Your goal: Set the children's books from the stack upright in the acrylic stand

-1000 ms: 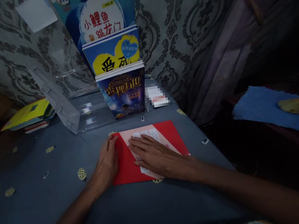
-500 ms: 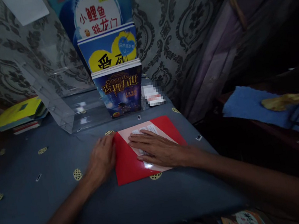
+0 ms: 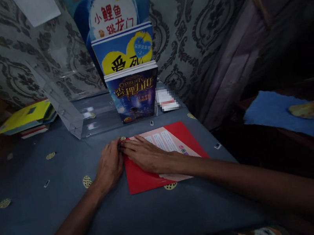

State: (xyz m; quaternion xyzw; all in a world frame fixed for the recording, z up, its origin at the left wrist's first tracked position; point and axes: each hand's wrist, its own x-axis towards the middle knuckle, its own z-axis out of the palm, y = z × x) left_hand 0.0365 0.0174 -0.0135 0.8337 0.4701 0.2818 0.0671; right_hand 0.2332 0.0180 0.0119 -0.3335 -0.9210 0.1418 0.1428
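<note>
Red booklet (image 3: 142,177) under flat right hand (image 3: 147,156), fingers spread; left hand (image 3: 109,166) at its corner, grip unclear.

Grey-blue spotted table (image 3: 41,215). On it: red book (image 3: 142,177) flat near the middle, clear stand (image 3: 85,117) with upright books (image 3: 137,94) at the back, flat stack (image 3: 28,120) far left.
</note>
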